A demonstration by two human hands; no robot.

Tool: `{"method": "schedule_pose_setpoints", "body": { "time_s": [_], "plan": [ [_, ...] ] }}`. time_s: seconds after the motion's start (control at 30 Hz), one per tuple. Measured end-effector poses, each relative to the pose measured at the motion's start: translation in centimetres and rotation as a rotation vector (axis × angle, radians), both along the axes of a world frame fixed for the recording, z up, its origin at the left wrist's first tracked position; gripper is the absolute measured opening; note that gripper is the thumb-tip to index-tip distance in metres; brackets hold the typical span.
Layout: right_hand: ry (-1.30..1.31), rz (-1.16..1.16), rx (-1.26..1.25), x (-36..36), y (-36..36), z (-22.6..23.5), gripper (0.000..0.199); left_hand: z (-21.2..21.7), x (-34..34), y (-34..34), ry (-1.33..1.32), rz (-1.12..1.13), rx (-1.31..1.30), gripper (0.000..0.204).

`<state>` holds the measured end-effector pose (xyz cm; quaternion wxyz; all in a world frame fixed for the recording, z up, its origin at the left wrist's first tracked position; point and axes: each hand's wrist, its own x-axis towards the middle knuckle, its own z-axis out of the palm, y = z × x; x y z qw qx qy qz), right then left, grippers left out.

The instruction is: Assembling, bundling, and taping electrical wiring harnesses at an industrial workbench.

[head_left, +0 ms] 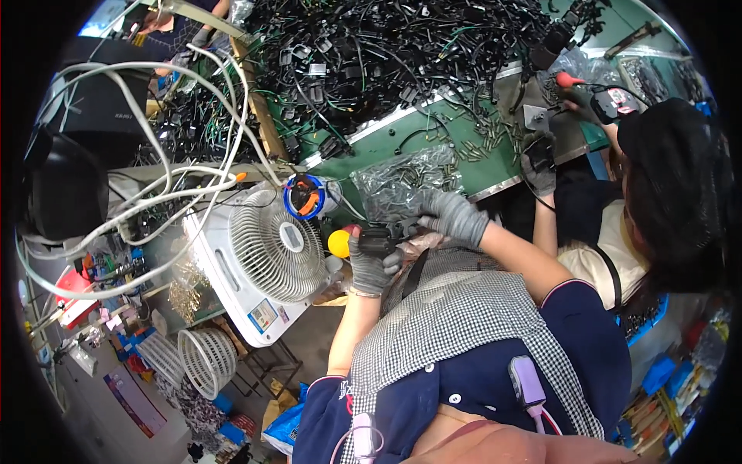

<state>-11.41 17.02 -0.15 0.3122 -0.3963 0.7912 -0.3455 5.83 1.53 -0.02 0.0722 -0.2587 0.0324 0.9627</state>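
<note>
My left hand (372,267), in a grey glove, is raised at the near bench edge with its fingers curled round something dark. Beside its thumb is a yellow ball-shaped knob (338,243). My right hand (457,218), gloved alike, reaches in from the right, its fingertips together near a small dark piece (403,229) between the hands. Dark glove surfaces and small size hide what that piece is. Just beyond my hands lies a clear plastic bag (402,184). A blue-rimmed round container (306,196) with something orange inside stands left of the bag.
A large heap of black cords and connectors (386,58) covers the far green bench (386,138). Small metal pins (488,143) lie scattered there. A white fan (270,247) stands left, under looping white cables (166,182). At right, a co-worker's gloved hand (539,164) is by a metal block (536,117).
</note>
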Motion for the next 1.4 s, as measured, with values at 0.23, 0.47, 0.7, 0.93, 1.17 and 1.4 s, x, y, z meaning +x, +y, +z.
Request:
{"method": "schedule_pose_setpoints", "body": {
  "time_s": [0.23, 0.47, 0.7, 0.93, 1.17, 1.4],
  "plan": [
    [0.627, -0.121, 0.489, -8.8, 2.7, -11.7, 0.015, -2.8, 0.5, -0.4, -0.152, 0.029, -0.122, 0.069],
    [0.329, -0.181, 0.372, -8.7, 0.6, -10.4, 0.019, -2.2, 0.4, -0.9, -0.071, 0.070, -0.095, 0.069],
    [-0.171, 0.111, -0.469, -1.5, -2.8, 1.8, 0.018, -0.2, -0.2, -0.8, 0.084, 0.036, -0.124, 0.071],
    [0.233, 0.214, -0.427, 0.7, -2.6, 4.4, 0.017, 0.2, 0.3, -0.5, 0.055, -0.034, -0.201, 0.075],
    [0.133, 0.310, -0.071, 1.3, -2.1, 6.3, 0.033, 2.7, 0.7, 0.0, 0.224, -0.062, -0.237, 0.073],
    [-0.595, 0.247, -0.068, 2.7, 0.5, 9.0, 0.053, 3.5, 0.5, 0.5, -0.086, 0.062, -0.502, 0.071]
  ]
}}
